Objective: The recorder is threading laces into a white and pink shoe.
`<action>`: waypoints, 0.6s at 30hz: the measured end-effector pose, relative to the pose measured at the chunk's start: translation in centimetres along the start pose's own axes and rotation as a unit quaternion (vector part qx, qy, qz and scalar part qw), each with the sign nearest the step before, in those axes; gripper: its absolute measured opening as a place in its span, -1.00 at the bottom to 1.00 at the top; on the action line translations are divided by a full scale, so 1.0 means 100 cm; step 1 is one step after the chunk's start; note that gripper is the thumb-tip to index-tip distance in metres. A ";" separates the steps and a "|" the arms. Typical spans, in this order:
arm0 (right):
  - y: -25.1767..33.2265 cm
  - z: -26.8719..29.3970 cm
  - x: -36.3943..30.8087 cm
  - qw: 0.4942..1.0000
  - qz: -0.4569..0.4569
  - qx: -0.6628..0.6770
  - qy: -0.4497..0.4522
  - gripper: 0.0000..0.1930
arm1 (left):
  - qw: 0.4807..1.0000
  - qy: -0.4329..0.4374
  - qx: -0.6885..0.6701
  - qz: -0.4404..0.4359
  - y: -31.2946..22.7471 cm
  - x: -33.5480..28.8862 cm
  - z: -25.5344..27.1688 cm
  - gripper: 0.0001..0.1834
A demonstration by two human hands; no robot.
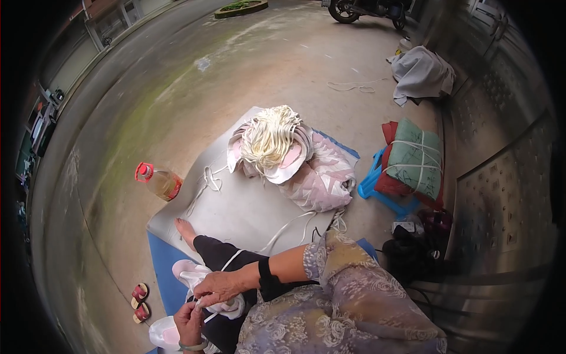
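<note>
My right hand (219, 287) reaches across my lap, a black band on its wrist, and pinches a pale pink and white fabric piece (190, 272) lying on my black-trousered leg. Just below it, my left hand (188, 323) grips the same piece from underneath, with a bangle on the wrist. A thin white strap (282, 231) runs from the hands out over the grey mat (247, 206). Farther out on the mat, a heap of white straps (272, 137) lies on stacked pink and white pieces.
A bottle of yellowish liquid with a red cap (159, 180) stands left of the mat. A pink patterned cloth bundle (323, 177), a blue stool (377, 189) with a tied green bundle (415, 159), a black bag (413, 251), red sandals (140, 302) and a parked motorbike (365, 9) surround me.
</note>
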State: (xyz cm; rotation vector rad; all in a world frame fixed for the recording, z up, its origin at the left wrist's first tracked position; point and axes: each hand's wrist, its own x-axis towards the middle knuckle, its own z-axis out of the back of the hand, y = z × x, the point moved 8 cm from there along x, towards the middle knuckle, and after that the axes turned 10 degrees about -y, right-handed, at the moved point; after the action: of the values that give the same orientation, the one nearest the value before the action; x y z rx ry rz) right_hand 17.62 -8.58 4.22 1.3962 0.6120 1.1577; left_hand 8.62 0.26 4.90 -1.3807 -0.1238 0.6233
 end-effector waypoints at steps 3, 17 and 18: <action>0.005 0.001 0.001 0.999 0.002 -0.030 -0.036 -0.76 | 1.000 0.006 0.022 -0.010 0.000 -0.002 0.001 -0.80; -0.087 0.111 -0.025 0.903 -0.168 -0.301 -0.258 -0.75 | 0.997 -0.007 0.045 0.065 0.055 -0.021 0.019 -0.82; -0.090 0.115 -0.028 0.892 -0.199 -0.322 -0.246 -0.75 | 0.995 -0.003 0.041 0.089 0.059 -0.021 0.017 -0.84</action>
State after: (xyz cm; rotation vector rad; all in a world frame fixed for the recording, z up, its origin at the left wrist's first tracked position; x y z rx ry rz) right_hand 29.10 -14.14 -3.34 0.8699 0.1071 0.5529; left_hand 4.15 1.05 0.26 -1.3189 0.0195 0.7725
